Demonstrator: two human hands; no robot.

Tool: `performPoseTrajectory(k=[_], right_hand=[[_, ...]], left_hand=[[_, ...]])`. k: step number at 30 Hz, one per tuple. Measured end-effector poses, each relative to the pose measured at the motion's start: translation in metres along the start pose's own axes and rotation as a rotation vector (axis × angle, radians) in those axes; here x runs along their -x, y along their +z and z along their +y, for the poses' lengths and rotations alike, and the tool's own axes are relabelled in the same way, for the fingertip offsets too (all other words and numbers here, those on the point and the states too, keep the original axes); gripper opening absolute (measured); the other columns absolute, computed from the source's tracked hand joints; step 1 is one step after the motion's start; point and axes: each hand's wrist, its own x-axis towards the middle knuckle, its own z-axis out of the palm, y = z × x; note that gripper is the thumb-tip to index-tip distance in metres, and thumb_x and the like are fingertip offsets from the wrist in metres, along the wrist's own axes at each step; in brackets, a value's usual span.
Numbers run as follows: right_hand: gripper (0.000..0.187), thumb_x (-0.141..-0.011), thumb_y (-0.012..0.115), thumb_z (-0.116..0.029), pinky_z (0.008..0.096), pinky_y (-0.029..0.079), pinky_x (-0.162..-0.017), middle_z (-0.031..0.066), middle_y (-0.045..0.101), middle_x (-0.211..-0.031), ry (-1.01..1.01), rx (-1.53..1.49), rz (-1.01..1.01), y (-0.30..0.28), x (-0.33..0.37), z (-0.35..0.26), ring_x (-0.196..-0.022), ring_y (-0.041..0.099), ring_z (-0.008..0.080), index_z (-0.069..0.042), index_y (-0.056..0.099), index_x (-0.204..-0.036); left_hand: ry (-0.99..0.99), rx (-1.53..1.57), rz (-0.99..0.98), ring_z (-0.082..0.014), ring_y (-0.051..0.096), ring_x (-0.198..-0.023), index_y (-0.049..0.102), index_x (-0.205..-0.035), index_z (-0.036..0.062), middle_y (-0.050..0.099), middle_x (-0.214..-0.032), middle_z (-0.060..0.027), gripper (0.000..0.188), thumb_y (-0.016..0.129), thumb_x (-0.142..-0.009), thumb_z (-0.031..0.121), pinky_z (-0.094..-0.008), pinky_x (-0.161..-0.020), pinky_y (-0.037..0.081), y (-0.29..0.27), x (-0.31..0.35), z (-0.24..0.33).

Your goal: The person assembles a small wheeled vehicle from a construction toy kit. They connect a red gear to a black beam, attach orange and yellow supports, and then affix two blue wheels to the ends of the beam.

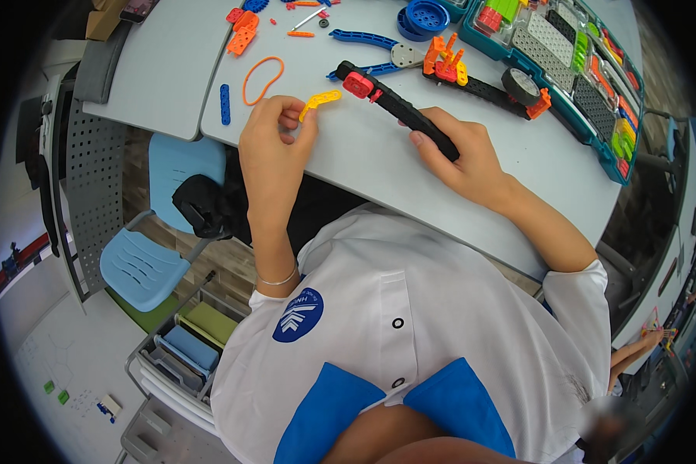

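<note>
Between the thumb and fingers of my left hand [274, 151] is a small bent yellow beam [319, 100] with holes, held just above the table's near edge. My right hand [465, 155] grips the lower end of a long black beam assembly [406, 112], which carries a red piece [357, 84] near its far end. The two held parts are apart. An orange rubber band [263, 80] and a short blue beam [224, 104] lie left of my left hand. Beyond the black assembly rest blue-handled pliers [379, 54] and another black beam build [483, 91] with orange pieces and a wheel.
A teal case [595, 131] full of sorted parts lines the right of the white table [348, 162]. Blue round hubs [424, 17] and orange connectors [242, 35] lie farther back. Light blue chairs [145, 263] stand to the left. Another person's arm [634, 352] shows at far right.
</note>
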Motion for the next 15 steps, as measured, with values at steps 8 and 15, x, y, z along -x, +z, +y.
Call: performPoseTrajectory(k=[8,15], right_hand=[[0.021,-0.095,0.062,-0.01,0.0253,0.036,-0.051,0.0043,0.055,-0.064,0.037,-0.028,0.0,0.001,0.001,0.005,-0.053,0.047,0.0086,-0.002,0.066,-0.114],[0.021,-0.095,0.062,-0.009,0.0253,0.036,-0.051,0.0037,0.055,-0.064,0.059,-0.04,-0.019,0.0,0.001,0.002,-0.054,0.048,0.008,-0.003,0.067,-0.114]], left_hand=[[0.098,0.422,-0.029,-0.0139,0.07,-0.079,0.068,-0.098,-0.0031,0.071,-0.092,-0.0079,0.017,0.074,-0.083,0.0,-0.0257,-0.07,0.058,-0.014,0.014,0.038],[0.13,0.473,-0.04,-0.0159,0.066,-0.095,0.069,-0.106,-0.0059,0.066,-0.103,-0.0106,0.02,0.072,-0.086,-0.003,-0.028,-0.074,0.06,-0.006,0.013,0.035]])
